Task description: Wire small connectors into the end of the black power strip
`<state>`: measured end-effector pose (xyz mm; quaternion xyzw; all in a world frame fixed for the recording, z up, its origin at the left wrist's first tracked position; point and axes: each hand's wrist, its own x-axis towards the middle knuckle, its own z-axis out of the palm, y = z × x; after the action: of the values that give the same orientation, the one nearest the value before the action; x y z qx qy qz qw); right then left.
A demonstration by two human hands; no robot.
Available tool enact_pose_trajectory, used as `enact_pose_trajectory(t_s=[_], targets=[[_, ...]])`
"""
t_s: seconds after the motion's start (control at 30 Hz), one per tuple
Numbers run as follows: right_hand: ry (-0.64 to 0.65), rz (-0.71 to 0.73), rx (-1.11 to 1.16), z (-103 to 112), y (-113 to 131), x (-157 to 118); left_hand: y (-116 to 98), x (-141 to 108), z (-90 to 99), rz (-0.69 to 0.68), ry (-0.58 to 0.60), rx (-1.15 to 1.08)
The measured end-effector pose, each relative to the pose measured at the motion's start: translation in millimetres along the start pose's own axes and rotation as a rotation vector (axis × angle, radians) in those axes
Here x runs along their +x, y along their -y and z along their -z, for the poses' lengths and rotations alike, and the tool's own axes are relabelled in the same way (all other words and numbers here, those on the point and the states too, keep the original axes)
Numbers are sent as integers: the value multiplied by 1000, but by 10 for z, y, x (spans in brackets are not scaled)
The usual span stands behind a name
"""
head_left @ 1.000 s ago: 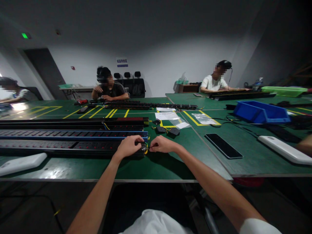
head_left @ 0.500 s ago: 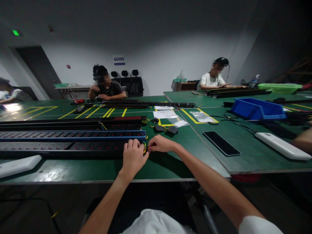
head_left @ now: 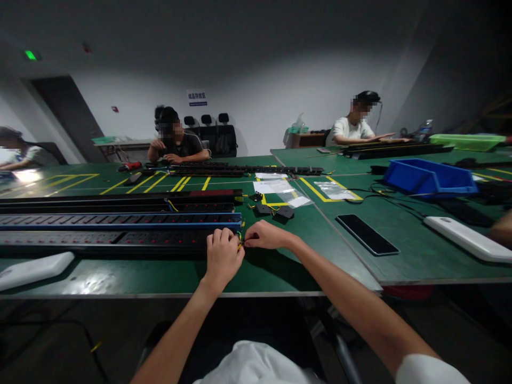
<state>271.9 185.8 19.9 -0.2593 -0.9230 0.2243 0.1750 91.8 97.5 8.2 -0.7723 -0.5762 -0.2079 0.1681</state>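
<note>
My left hand (head_left: 224, 255) is closed over the right end of the nearest long black strip (head_left: 160, 241), its fingertips by the yellow-green wires (head_left: 239, 238) there. From the right, my right hand (head_left: 264, 234) meets it in a pinch at the same wires; what lies between its fingertips is too small to make out. Behind the near strip runs a strip with blue edges (head_left: 120, 226), and further back more black strips. Small black end pieces (head_left: 285, 213) with wires lie just beyond my right hand.
A phone (head_left: 367, 234), a white device (head_left: 468, 238) and a blue bin (head_left: 430, 178) are on the right of the green table. Another white device (head_left: 36, 271) lies at near left. Papers (head_left: 272, 186) lie beyond my hands. Several people sit around.
The view has shifted slightly, moving the scene a little to the right. Both hands stay at the strip's end, with only small finger movement.
</note>
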Motion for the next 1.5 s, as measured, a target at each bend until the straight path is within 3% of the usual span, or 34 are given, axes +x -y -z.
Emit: enact_pose_trajectory(t_s=[0.33,0.53,0.73,0.97,1.3,1.5], targets=[[92,-166,206,-27,43,-41,-70,-27,48,15,-16,85],[65,-149,195,-65,43,-55,-45,-24,51,10,-8,42],[-19,-56,29,-117,68,-34,-27,-19,23,14,-11,15],[-12,-53,1,-124,53,-29,-30,-25,30,0,-5,23],[0,-24,64,-100,26,-58,-11,-25,16,-28,16,-1],[46,-121,234,-74,19,-74,-11,-29,21,-23,20,-8]])
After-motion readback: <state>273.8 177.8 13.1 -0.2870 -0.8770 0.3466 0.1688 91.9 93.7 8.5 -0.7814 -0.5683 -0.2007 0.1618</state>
